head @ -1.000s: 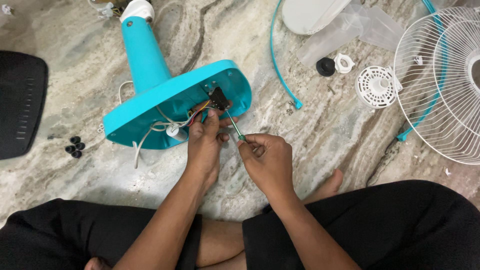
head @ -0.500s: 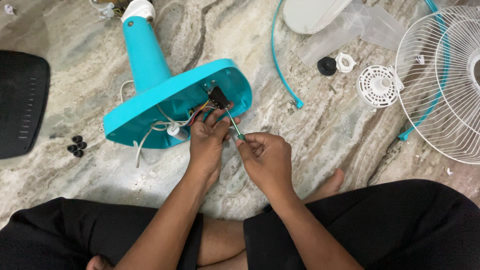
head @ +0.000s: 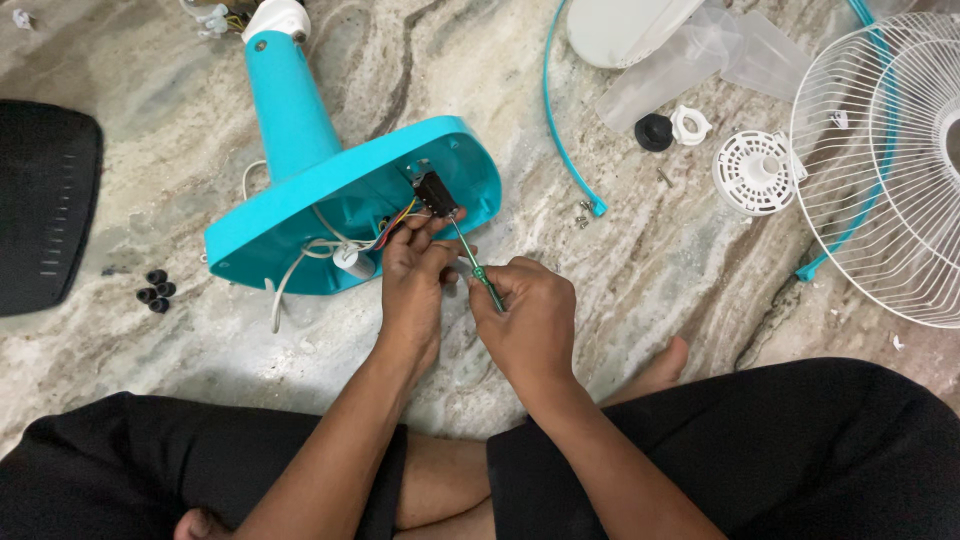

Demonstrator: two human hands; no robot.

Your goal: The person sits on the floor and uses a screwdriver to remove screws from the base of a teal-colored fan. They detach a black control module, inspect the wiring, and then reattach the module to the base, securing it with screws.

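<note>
A turquoise fan base (head: 300, 215) lies tipped on its side on the marble floor, its open underside facing me. Inside it sit a black switch block (head: 436, 192), coloured wires and a small white capacitor (head: 354, 262). My right hand (head: 528, 325) grips a screwdriver (head: 476, 263) with a green handle; its metal tip points up at the switch block. My left hand (head: 414, 285) rests at the base's rim just under the switch block, its fingers pinched around the screwdriver shaft and the wires.
A black plate (head: 45, 205) lies at the left, with small black rubber feet (head: 155, 290) beside it. A white wire fan guard (head: 885, 165), a white round hub cover (head: 754, 172), a black cap (head: 654, 132), a turquoise rim ring (head: 560, 130), clear blades and loose screws (head: 583, 212) lie at the right.
Both hands have stayed at the switch block with only slight shifts. The screwdriver tip sits a little closer to the block.
</note>
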